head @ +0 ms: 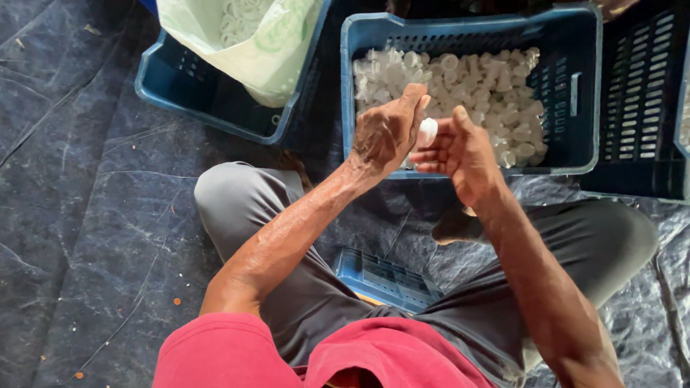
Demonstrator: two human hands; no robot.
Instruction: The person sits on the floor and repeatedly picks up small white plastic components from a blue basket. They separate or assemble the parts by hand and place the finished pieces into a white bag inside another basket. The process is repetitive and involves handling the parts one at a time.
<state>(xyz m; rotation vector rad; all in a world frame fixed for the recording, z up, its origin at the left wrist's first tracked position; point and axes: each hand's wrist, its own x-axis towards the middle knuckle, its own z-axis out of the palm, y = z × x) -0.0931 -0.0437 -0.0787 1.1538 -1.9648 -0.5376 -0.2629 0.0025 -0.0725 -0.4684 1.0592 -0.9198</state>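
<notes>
1. Here, my left hand [384, 133] and right hand [460, 151] meet over the near rim of the middle crate [586, 86]; between them sits one white cap [427, 131], small, round and smooth.
2. My left fingers [413, 100] curl over the cap from the left; my right fingers [431, 154] are bent against it from below. Both hands touch it, though which one truly grips it I cannot tell.
3. The middle crate is blue moulded plastic with slotted walls, and holds a loose heap of caps [489, 86], white and short-walled.
4. The left crate [215, 100], also blue, carries a thin pale bag [251, 39], crumpled, with more white pieces showing dimly through it.
5. A dark slotted crate [640, 108] stands at the right, touching the middle one.
6. A small blue tray [384, 276] lies between my crossed legs, partly hidden by grey trousers [287, 287].
7. The floor cover is a dark blue tarp [86, 215], creased and scuffed.
8. My forearms hide part of the middle crate's front wall.
</notes>
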